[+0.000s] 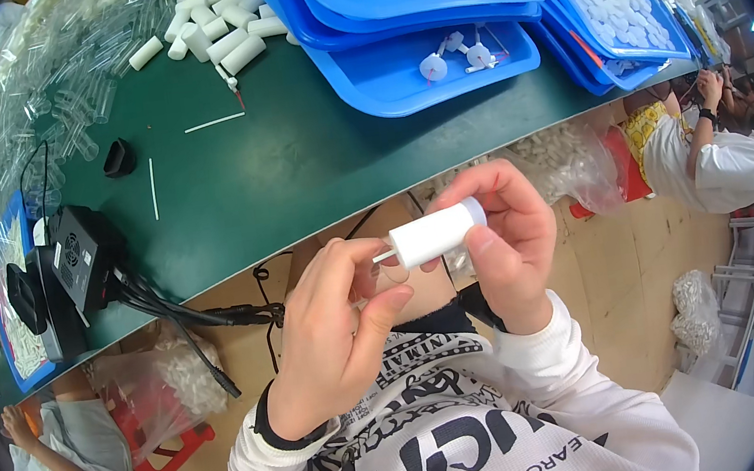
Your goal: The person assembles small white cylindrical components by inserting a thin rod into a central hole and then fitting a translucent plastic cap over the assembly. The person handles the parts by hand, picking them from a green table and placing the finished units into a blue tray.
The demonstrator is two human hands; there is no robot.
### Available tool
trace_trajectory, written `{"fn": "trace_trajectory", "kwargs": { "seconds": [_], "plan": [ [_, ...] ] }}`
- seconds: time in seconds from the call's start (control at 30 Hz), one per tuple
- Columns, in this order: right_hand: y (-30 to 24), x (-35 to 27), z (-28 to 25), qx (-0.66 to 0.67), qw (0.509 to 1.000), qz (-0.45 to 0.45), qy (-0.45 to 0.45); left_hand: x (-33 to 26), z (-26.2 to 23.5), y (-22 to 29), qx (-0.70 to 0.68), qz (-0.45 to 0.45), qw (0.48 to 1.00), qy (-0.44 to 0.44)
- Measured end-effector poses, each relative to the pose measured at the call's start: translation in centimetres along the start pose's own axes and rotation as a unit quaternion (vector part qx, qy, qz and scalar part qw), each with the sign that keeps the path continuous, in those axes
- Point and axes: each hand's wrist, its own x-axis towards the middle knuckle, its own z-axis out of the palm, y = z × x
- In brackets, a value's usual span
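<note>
In front of my chest I hold a white cylinder (429,236), tilted slightly up to the right. The fingers and thumb of my right hand (515,247) grip its right end, which has a pale bluish, translucent cap (474,211). A thin white stick (383,256) juts from the cylinder's left end. Beside that end, my left hand (335,316) is curled, its thumb and fingertips around something clear. That clear piece shows only in part, and I cannot tell whether it touches the cylinder.
White cylinders (242,54) are piled on the green table (228,169), with clear plastic tubes (86,92) to their left. Blue trays (407,100) with white discs and sticks stand at the back. A black device (83,253) trails cables (189,310). Co-workers (716,161) sit on both sides.
</note>
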Motion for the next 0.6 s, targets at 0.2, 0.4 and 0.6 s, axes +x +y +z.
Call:
{"fn": "trace_trajectory", "kwargs": {
  "seconds": [0.2,0.4,0.6],
  "plan": [
    [-0.5,0.3,-0.3,0.016,0.999,0.039,-0.031,0.1,0.2,-0.1,-0.053,-0.027,0.998,-0.004],
    [-0.4,0.5,-0.7,0.073,0.994,0.066,-0.036,-0.1,0.3,-0.2,-0.128,-0.05,0.991,0.009],
    [-0.5,1.1,-1.3,0.055,0.996,0.044,-0.062,0.4,0.0,-0.1,0.013,-0.004,1.0,-0.006]
  ]
}}
